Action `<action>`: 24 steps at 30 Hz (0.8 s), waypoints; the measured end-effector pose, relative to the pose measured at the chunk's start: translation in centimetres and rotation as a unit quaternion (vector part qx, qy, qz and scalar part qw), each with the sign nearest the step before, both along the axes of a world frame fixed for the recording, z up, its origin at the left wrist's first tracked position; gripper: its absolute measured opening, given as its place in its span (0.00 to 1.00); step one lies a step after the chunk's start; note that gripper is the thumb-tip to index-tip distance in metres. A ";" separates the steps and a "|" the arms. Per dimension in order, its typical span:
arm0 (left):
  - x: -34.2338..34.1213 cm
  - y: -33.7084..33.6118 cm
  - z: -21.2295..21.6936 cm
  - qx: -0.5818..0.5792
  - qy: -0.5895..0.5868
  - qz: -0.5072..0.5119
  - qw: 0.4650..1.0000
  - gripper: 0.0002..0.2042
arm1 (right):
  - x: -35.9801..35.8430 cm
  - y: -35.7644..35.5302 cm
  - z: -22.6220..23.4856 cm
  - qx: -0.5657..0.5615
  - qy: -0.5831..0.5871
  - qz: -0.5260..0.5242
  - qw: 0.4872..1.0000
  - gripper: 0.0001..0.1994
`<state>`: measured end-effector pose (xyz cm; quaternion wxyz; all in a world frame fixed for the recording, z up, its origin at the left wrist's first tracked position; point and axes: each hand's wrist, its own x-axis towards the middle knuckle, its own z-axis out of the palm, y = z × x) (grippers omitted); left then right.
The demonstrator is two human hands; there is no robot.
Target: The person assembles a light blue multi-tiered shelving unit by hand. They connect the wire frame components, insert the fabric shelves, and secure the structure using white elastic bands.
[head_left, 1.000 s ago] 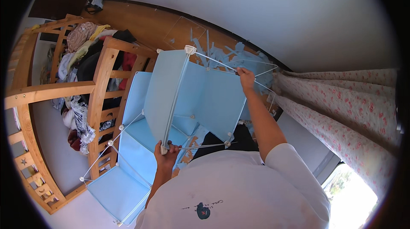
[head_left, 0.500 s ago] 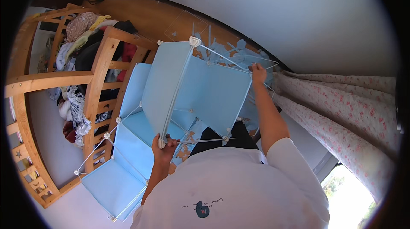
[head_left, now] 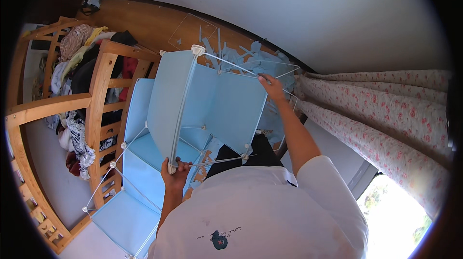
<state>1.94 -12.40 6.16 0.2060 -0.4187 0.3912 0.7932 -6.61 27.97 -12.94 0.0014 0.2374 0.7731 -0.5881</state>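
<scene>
A cube storage rack (head_left: 238,99) of light blue panels, white rods and white corner connectors stands in front of me, open on one side. My left hand (head_left: 176,174) is closed round its lower near corner, with the white connector (head_left: 171,168) at the thumb. At the far right corner my right hand (head_left: 272,88) grips the end of the white wire frame (head_left: 231,63). Another white connector (head_left: 198,50) tops the tall side panel (head_left: 172,90). More blue cube sections (head_left: 126,220) extend down to the left, some of their rods bare of panels.
On the left a wooden bed frame (head_left: 94,99) holds heaped clothes (head_left: 77,61). Torn blue film scraps (head_left: 231,56) and a loose wire square (head_left: 193,32) lie on the wooden floor (head_left: 140,15) along the wall. Floral curtains (head_left: 366,99) hang on the right beside a bright window (head_left: 393,215).
The whole scene has shifted left in view, the rack and both hands with it. Both hands keep their grips at the same corners of the rack.
</scene>
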 end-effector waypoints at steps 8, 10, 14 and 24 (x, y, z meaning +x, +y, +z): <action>0.1 -0.1 0.0 0.005 0.002 0.001 1.000 0.18 | -0.8 -1.0 -0.4 0.080 0.031 -0.024 0.996 0.18; 0.0 0.0 0.1 0.003 0.000 0.002 1.000 0.18 | -1.3 -1.5 -0.4 0.110 0.031 -0.045 0.992 0.17; -0.1 0.0 0.0 -0.006 -0.004 0.003 1.000 0.18 | -1.5 -2.4 -0.6 0.094 0.057 -0.101 0.989 0.16; 0.1 -0.6 -0.2 0.003 0.004 -0.008 1.000 0.18 | -3.3 -2.8 -2.9 0.128 -0.039 -0.139 0.981 0.18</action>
